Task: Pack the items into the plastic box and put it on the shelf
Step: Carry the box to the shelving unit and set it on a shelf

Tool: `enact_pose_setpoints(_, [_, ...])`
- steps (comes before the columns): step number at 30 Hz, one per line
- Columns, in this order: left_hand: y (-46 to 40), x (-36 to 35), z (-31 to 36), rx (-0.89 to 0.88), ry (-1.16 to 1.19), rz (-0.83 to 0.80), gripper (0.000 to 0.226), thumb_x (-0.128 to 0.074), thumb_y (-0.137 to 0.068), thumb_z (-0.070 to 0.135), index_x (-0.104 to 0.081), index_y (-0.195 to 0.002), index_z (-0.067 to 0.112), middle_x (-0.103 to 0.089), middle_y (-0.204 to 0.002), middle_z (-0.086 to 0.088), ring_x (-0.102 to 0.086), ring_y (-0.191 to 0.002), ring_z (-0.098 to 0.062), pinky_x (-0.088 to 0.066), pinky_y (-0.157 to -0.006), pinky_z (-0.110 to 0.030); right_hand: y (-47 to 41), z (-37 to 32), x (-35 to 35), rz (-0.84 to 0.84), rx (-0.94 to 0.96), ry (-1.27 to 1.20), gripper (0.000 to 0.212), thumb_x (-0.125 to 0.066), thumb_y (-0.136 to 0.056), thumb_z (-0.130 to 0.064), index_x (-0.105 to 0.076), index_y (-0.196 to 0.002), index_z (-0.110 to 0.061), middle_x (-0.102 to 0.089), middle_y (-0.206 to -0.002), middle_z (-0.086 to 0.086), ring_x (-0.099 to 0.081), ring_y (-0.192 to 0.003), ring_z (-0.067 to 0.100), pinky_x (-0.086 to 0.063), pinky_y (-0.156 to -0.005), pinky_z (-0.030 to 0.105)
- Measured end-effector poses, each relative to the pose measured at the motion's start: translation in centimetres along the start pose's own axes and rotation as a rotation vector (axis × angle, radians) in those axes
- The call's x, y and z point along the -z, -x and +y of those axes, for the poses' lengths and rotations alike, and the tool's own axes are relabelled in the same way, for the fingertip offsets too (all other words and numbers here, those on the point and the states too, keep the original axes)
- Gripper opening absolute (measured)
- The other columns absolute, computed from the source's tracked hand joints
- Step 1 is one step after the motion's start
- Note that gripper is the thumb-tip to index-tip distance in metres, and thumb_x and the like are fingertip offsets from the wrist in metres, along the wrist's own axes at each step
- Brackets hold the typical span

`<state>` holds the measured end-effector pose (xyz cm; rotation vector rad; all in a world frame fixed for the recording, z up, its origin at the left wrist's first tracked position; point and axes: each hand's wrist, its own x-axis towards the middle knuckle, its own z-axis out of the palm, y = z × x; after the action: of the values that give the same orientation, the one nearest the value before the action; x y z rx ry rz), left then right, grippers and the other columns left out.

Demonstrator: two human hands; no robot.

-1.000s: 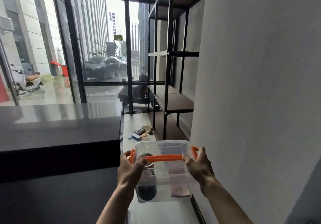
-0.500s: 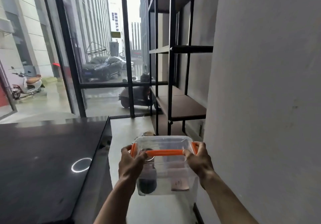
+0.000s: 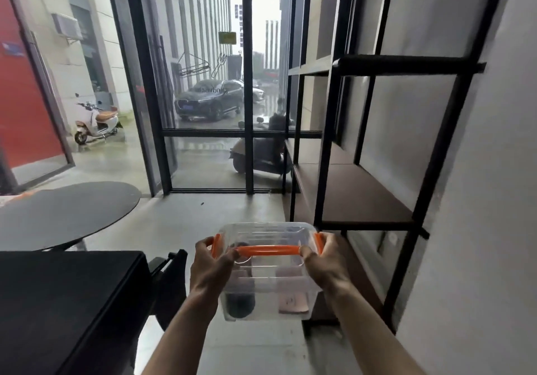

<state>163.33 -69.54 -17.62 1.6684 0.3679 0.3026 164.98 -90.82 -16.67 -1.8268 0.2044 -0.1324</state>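
Plastic box (image 3: 268, 270), clear with an orange handle (image 3: 268, 250) laid across its lid, is held in the air above the floor, near the black shelf (image 3: 357, 197) at the right. Its left end is gripped by the left hand (image 3: 212, 268), its right end by the right hand (image 3: 325, 264), fingers curled closed. A dark item (image 3: 239, 305) and a pink item (image 3: 293, 302) are seen inside

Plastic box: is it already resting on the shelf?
No, the plastic box is held in the air by both hands, left and right, short of the shelf.
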Motion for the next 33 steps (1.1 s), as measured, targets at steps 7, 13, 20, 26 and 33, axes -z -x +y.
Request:
enact_pose_setpoints(7, [-19.4, -3.1, -0.9, 0.004, 0.003, 0.041, 0.075, -0.08, -0.077, 0.036, -0.041, -0.138, 0.017, -0.054, -0.12, -0.008, -0.053, -0.101, -0.026, -0.047, -0.083, -0.039, -18.3, -1.9, -9.4, -0.054, 0.054, 0.041, 0.047, -0.058, -0.098, -0.037, -0.037, -0.136, -0.017, -0.055, -0.095, -0.003, -0.06, -0.078, 0.009, -0.047, -0.047, 0.014])
enact_pose_setpoints(13, [-37.0, -5.2, 1.4, 0.016, 0.03, 0.07, 0.079, -0.079, -0.077, 0.045, -0.038, -0.14, 0.02, -0.053, -0.122, -0.007, -0.053, -0.101, -0.027, -0.051, -0.094, -0.049, -34.2, -6.2, -17.5, -0.037, 0.061, 0.088, 0.044, -0.062, -0.095, -0.027, -0.041, -0.133, -0.019, -0.057, -0.091, -0.005, -0.063, -0.075, 0.012, -0.053, -0.055, 0.019])
enact_pose_setpoints(20, [-53.9, -8.9, 2.3, 0.025, 0.006, 0.076, 0.078, -0.079, -0.079, 0.042, -0.038, -0.141, 0.018, -0.054, -0.134, -0.014, -0.053, -0.101, -0.026, -0.051, -0.093, -0.047, -49.8, -8.9, -24.3, -0.05, 0.007, 0.112, 0.05, -0.062, -0.092, -0.025, -0.039, -0.136, -0.02, -0.061, -0.108, 0.007, -0.067, -0.094, 0.029, -0.059, -0.087, 0.052])
enact_pose_setpoints(26, [-68.9, -14.2, 1.8, 0.018, -0.007, 0.075, 0.08, -0.08, -0.079, 0.039, -0.038, -0.143, 0.017, -0.053, -0.138, -0.016, -0.053, -0.104, -0.027, -0.051, -0.094, -0.049, -65.1, -8.6, -29.4, -0.038, -0.014, 0.129, 0.051, -0.061, -0.089, -0.028, -0.039, -0.135, -0.021, -0.063, -0.115, 0.011, -0.065, -0.101, 0.033, -0.056, -0.093, 0.053])
enact_pose_setpoints(33, [-87.0, -22.8, 5.2, -0.002, -0.014, 0.058, 0.076, -0.079, -0.079, 0.039, -0.041, -0.141, 0.016, -0.055, -0.137, -0.015, -0.052, -0.104, -0.027, -0.05, -0.097, -0.049, -84.6, -11.6, -31.9, -0.005, 0.019, 0.084, 0.05, -0.063, -0.09, -0.029, -0.042, -0.134, -0.02, -0.062, -0.111, 0.007, -0.065, -0.098, 0.03, -0.057, -0.09, 0.051])
